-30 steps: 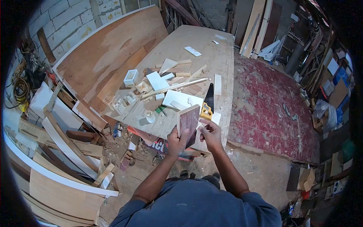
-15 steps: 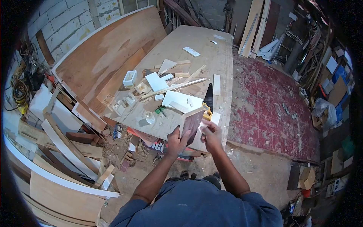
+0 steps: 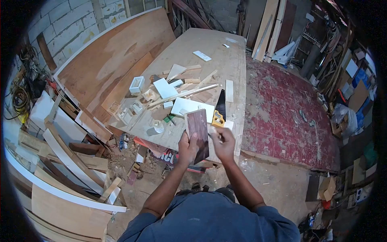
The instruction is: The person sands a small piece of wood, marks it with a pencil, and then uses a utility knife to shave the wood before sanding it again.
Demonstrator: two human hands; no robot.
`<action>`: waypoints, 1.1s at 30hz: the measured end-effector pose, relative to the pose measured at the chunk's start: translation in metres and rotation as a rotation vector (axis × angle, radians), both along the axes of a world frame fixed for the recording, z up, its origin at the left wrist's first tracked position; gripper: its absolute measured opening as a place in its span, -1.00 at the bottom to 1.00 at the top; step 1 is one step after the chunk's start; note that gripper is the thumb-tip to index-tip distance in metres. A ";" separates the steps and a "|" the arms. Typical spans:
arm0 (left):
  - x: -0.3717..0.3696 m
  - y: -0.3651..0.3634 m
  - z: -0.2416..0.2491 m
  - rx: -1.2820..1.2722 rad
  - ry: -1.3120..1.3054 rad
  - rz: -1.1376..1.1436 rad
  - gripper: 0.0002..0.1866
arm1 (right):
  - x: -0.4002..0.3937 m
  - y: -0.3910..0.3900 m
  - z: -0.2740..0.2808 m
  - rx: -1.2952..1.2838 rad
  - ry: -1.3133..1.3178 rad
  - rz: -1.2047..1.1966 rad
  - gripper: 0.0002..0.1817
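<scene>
A flat board point(image 3: 197, 131) with dark brown wood grain is gripped at its left edge by my left hand point(image 3: 187, 150), thumb across its face. It tilts upright over the near edge of the workbench. Just right of it, my right hand point(image 3: 224, 145) is closed, its curled fingers slightly blurred; whatever they pinch is too small to make out. Beyond my right hand lies a handsaw point(image 3: 218, 117) with a yellow handle and black blade. A white panel point(image 3: 183, 105) rests behind the board, partly covered by it.
Wood strips point(image 3: 189, 96), white offcuts and a small white box point(image 3: 137, 84) are scattered on the workbench point(image 3: 209, 40). A clear jar point(image 3: 158, 126) stands at its near left. A large plywood sheet point(image 3: 117, 60) leans along the left; red flooring point(image 3: 282, 109) lies right.
The board has turned so its dark face shows more toward me, and it has dropped slightly. My right hand has shifted a little up and left, staying beside the board.
</scene>
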State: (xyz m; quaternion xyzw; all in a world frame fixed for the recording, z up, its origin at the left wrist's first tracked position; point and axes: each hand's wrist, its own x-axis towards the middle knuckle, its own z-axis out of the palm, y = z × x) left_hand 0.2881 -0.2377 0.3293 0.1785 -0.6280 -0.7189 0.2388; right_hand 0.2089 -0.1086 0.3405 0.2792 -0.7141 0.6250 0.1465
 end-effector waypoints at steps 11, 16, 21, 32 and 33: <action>0.005 0.015 0.018 -0.371 0.009 0.016 -0.68 | 0.018 0.000 0.004 0.196 0.067 -0.022 -0.76; 0.013 0.022 0.000 -0.388 -0.101 -0.090 -0.64 | -0.022 0.013 0.007 -0.286 -0.395 0.056 -0.91; 0.002 0.011 -0.016 -0.108 0.068 0.070 -0.72 | -0.036 0.039 -0.006 -0.481 -0.779 0.134 -0.92; -0.005 0.022 -0.004 -0.009 0.166 0.039 -0.71 | -0.004 0.031 -0.007 -0.367 -0.613 0.187 -0.75; -0.005 0.025 0.000 0.028 0.160 0.024 -0.71 | -0.001 0.031 -0.010 -0.367 -0.613 0.185 -0.75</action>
